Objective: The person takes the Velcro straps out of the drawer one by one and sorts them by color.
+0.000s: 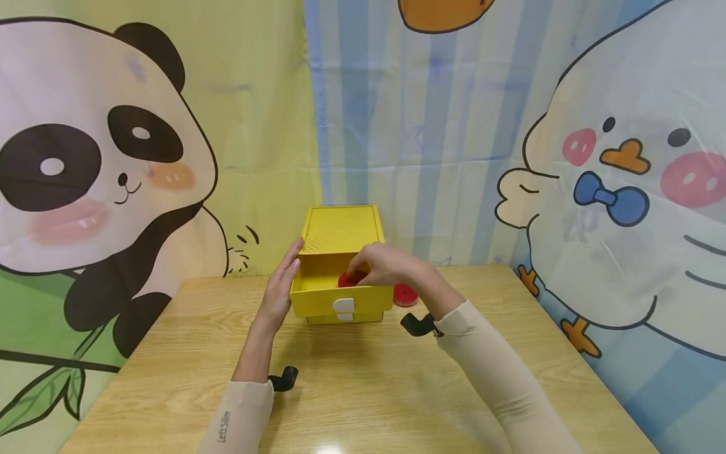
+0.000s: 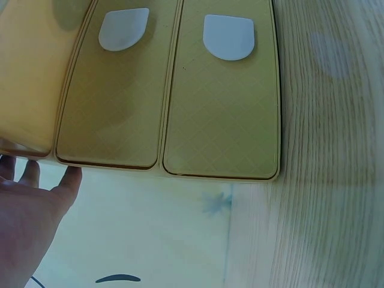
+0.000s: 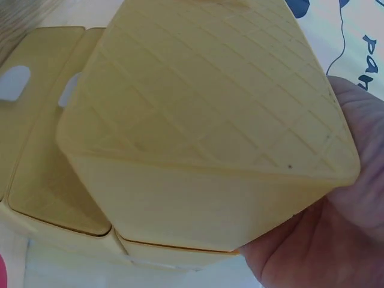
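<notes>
A yellow drawer cabinet [image 1: 343, 228] stands on the table with its top drawer [image 1: 317, 304] pulled out. My left hand [image 1: 277, 291] rests along the cabinet's left side, fingers straight; the left wrist view has its fingertips [image 2: 73, 179] at the cabinet's edge. Over the drawer's right side, my right hand [image 1: 381, 263] reaches in and pinches a red round, flat-looking thing [image 1: 346, 279]. That thing is partly hidden by the fingers and drawer front. In the right wrist view, the drawer's underside [image 3: 204, 90] hides most of my right hand's [image 3: 324, 240] fingertips.
Another red disc-shaped thing [image 1: 405, 294] lies on the wooden table [image 1: 340, 391], right beside the cabinet. Lower drawers with white tabs [image 2: 229, 37] are closed below the pulled-out one. Curtains with cartoon animals [image 1: 374, 113] hang close behind the table.
</notes>
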`<state>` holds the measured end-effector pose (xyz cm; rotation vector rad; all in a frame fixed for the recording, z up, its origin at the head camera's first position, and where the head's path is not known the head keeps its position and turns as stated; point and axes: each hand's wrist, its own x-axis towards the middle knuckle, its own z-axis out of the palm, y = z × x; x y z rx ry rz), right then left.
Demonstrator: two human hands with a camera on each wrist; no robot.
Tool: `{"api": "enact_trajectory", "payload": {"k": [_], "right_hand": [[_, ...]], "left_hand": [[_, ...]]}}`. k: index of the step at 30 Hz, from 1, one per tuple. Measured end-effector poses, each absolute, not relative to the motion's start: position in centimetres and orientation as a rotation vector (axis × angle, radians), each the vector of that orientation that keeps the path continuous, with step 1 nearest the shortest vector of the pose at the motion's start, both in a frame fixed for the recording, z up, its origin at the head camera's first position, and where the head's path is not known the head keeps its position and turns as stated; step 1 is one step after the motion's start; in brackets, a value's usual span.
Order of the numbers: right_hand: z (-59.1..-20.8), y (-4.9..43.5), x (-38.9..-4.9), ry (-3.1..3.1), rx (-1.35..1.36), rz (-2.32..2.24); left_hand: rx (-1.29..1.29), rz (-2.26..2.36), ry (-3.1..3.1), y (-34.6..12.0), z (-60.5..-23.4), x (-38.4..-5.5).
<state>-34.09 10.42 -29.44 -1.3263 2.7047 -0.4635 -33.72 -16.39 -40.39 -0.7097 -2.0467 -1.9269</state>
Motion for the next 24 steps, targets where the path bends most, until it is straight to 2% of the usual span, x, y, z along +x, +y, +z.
{"api": "enact_trajectory", "payload": {"k": [24], "right_hand": [[-29.46, 10.68, -34.42, 2.706, -1.288, -0.512]], "left_hand": [[-0.708, -1.937, -2.041, -16.47, -40.44, -33.86]]}}
